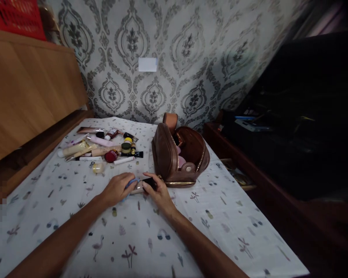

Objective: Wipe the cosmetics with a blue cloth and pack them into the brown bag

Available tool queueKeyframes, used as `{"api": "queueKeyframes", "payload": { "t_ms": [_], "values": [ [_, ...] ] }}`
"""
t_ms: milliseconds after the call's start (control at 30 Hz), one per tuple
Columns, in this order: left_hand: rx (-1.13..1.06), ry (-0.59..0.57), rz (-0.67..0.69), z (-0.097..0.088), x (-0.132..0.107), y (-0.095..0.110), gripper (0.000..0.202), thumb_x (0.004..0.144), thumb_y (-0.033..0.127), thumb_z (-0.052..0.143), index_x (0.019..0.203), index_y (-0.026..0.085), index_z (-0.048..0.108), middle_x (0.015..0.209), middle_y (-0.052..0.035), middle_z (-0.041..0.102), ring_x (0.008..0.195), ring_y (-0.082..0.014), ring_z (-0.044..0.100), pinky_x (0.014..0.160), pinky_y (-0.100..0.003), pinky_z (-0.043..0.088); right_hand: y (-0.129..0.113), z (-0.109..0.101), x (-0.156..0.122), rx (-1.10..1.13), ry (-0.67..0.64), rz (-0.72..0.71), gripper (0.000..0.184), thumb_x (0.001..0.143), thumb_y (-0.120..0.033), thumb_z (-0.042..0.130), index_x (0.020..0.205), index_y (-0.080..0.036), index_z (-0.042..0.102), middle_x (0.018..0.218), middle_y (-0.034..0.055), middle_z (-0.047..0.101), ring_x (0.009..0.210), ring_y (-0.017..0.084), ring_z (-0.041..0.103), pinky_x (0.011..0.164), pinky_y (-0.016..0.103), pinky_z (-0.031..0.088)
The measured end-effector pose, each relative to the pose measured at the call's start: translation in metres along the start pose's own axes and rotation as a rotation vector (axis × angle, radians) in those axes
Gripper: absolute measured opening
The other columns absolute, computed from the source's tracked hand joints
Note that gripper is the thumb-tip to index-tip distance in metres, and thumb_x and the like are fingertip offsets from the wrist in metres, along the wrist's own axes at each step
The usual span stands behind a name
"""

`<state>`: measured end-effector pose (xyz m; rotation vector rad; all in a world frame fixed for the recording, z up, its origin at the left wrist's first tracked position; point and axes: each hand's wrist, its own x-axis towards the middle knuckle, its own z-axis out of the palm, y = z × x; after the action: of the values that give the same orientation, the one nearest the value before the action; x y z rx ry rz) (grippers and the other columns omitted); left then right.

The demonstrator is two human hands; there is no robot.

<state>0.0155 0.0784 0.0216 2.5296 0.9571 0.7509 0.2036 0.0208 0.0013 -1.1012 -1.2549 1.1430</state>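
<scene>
My left hand (pixel 119 188) is closed round a thin blue cloth (pixel 132 182), which lies against a small beige bottle with a black cap (pixel 138 187). My right hand (pixel 161 194) grips that bottle near its cap, thumb on its side. Both hands meet just above the tabletop, in front of a brown make-up bag (pixel 166 154). The bag stands unzipped, its flap folded out to the right, and pink items (pixel 181 160) show inside. The bottle's lower end is partly hidden by the cloth and my left fingers.
Cosmetics lie in a loose group at the left back, among them a lilac tube (pixel 100 140), a red round jar (pixel 111 156) and a small yellow-lidded jar (pixel 98 167). A wooden cabinet (pixel 31 77) borders the left. A patterned cloth (pixel 150 239) covers the table.
</scene>
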Motion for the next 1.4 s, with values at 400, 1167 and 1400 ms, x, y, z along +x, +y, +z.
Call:
{"api": "queueKeyframes", "payload": {
  "t_ms": [400, 1167, 1400],
  "values": [
    [-0.037, -0.139, -0.007, -0.007, 0.002, -0.001, 0.041, 0.099, 0.051, 0.035, 0.086, 0.020, 0.056, 0.085, -0.0032, 0.062, 0.080, -0.0190, 0.058, 0.074, -0.029, 0.041, -0.003, -0.003, -0.003, -0.168, 0.106, -0.224, 0.044, 0.084, -0.034, 0.068, 0.126, -0.024, 0.062, 0.114, 0.0064, 0.066, 0.101, 0.021, 0.063, 0.089, 0.034, 0.051],
    [-0.059, -0.049, -0.137, -0.004, 0.000, 0.001, 0.052, 0.099, 0.049, 0.023, 0.064, 0.020, 0.047, 0.067, -0.0017, 0.057, 0.067, -0.0174, 0.055, 0.067, -0.028, 0.039, -0.006, 0.001, 0.001, 0.059, 0.025, -0.090, 0.047, 0.070, -0.040, 0.082, 0.111, -0.024, 0.064, 0.097, 0.0022, 0.066, 0.091, 0.018, 0.061, 0.086, 0.032, 0.050],
    [-0.285, 0.019, -0.319, 0.000, 0.001, 0.005, 0.057, 0.095, 0.059, 0.026, 0.052, 0.022, 0.033, 0.049, 0.0028, 0.038, 0.051, -0.0126, 0.040, 0.053, -0.026, 0.031, -0.013, 0.001, -0.002, 0.073, -0.041, -0.098, 0.051, 0.069, -0.037, 0.083, 0.114, -0.025, 0.064, 0.100, 0.0015, 0.063, 0.094, 0.017, 0.060, 0.083, 0.030, 0.052]
  ]
}}
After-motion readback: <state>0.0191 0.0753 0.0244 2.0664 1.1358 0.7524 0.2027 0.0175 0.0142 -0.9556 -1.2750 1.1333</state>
